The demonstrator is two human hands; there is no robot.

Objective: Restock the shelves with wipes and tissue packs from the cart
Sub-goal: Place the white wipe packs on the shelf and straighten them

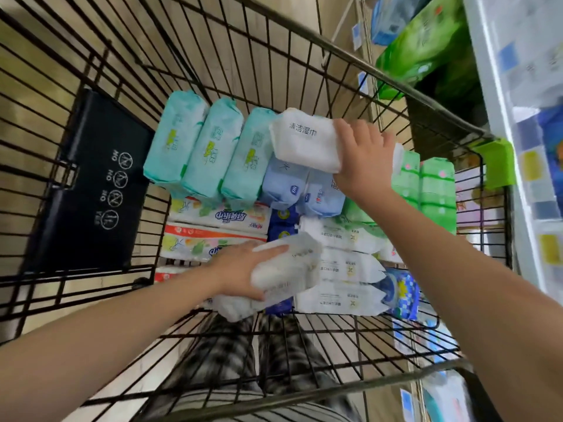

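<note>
1. Closest to the camera, the person's checked fabric trousers point(243, 354) show blurred through the wire floor of a black metal cart point(350, 386), a grid of thin bars with a thicker rounded rim.
2. The left hand point(240, 269) reaches into the near end of the cart. Its fingers and thumb curl round a soft white pack point(286, 275), pillow-shaped, in crinkly translucent film. The pack sits tilted, just above the goods underneath.
3. Beside that pack lies a stack of flat white wipes packs point(347, 266) with smooth film and small printed labels. To their left are fruit-printed tissue packs point(213, 214), glossy and rectangular.
4. Further in, the right hand point(362, 153) grips a second white pack point(304, 141) at one end, fingers wrapped over its top edge. This pack is plump and matt, with black characters printed on it. It is held above two pale blue packs point(283, 184).
5. Three mint-green packs point(210, 147) lie side by side at the far left, long, rounded and sealed at the ends. Bright green packs point(437, 190) stand against the cart's right wall.
6. A black plastic panel point(94, 184) with white round icons hangs on the cart's left side.
7. Farthest away, on the right, a white shelf point(499, 86) carries blurred price labels, with large shiny green bags point(426, 47) stacked beyond it.
</note>
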